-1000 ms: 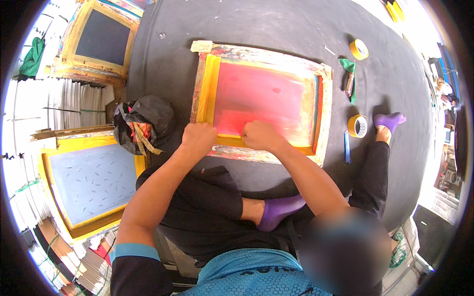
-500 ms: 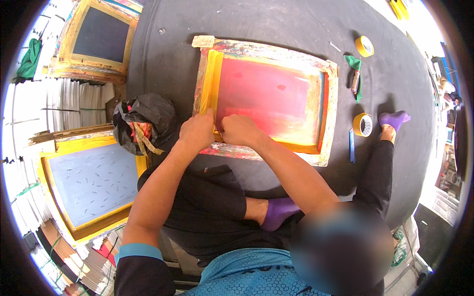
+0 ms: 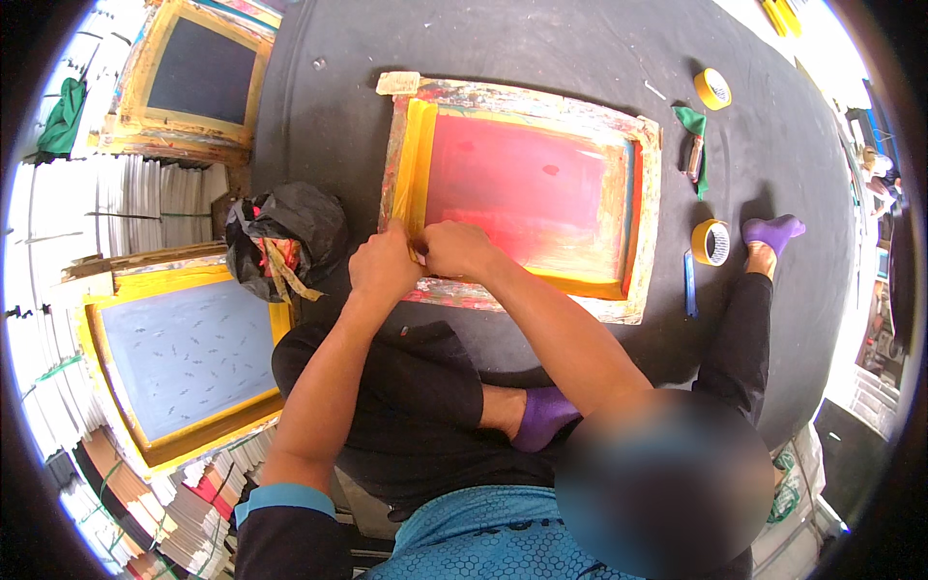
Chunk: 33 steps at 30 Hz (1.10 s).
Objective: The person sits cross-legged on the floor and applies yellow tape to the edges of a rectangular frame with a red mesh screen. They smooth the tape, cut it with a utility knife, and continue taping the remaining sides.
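A wooden screen-printing frame (image 3: pixel 541 100) smeared with paint lies flat in front of me, its mesh (image 3: pixel 522 193) stained red and pink. Yellow tape (image 3: pixel 414 159) lines its left inner side. At the near left corner my left hand (image 3: pixel 384 261) is closed on the tape, knuckles up, over the frame's edge. Close beside it, my right hand (image 3: pixel 456 249) is closed too, pinching the tape at the mesh's corner. A short bit of tape shows between the two hands. Their fingertips are mostly hidden.
Left of the frame sits a black plastic bag (image 3: pixel 300 217) with scraps. Two more screen frames, one with blue-grey mesh (image 3: pixel 184 348) and one with dark mesh (image 3: pixel 205 70), lie further left. Tape rolls (image 3: pixel 713 89), a green cloth (image 3: pixel 690 120) and a blue cutter (image 3: pixel 690 283) lie right.
My right hand has shifted slightly left and up, closer to my left hand. My left hand has moved slightly down, its index finger now less stretched along the tape. The frame stays put.
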{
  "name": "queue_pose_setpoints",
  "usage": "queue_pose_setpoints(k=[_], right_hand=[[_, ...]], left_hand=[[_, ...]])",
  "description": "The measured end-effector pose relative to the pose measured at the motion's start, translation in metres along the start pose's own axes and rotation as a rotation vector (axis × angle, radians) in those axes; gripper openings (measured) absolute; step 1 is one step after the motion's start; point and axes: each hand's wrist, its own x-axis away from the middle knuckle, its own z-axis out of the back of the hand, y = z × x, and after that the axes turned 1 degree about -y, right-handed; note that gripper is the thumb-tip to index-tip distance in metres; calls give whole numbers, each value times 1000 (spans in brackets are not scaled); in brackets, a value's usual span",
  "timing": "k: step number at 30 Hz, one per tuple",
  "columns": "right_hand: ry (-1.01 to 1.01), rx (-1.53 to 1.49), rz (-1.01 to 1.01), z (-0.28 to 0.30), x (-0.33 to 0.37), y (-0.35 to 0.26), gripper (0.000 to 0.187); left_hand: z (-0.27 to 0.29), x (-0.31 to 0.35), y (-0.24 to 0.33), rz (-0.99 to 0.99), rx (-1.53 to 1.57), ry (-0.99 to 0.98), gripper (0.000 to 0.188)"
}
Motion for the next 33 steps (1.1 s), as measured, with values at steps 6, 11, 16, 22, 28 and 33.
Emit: queue_pose_setpoints(k=[6, 11, 16, 22, 28, 33], right_hand=[[-34, 19, 27, 7, 5, -6, 30], [-27, 3, 76, 4, 3, -1, 34], [-39, 52, 134, 3, 4, 2, 40], [-4, 35, 192, -5, 0, 6, 38], [-16, -192, 211, -7, 1, 25, 42], [2, -79, 148, -2, 11, 9, 47]], left_hand=[[-3, 8, -6, 90, 100, 40, 42], [-10, 5, -28, 125, 176, 168, 39], [-5, 2, -45, 144, 451, 164, 34], [-21, -7, -57, 63, 589, 215, 35], [-20, -8, -52, 18, 596, 244, 37], [-21, -9, -53, 23, 607, 227, 37]])
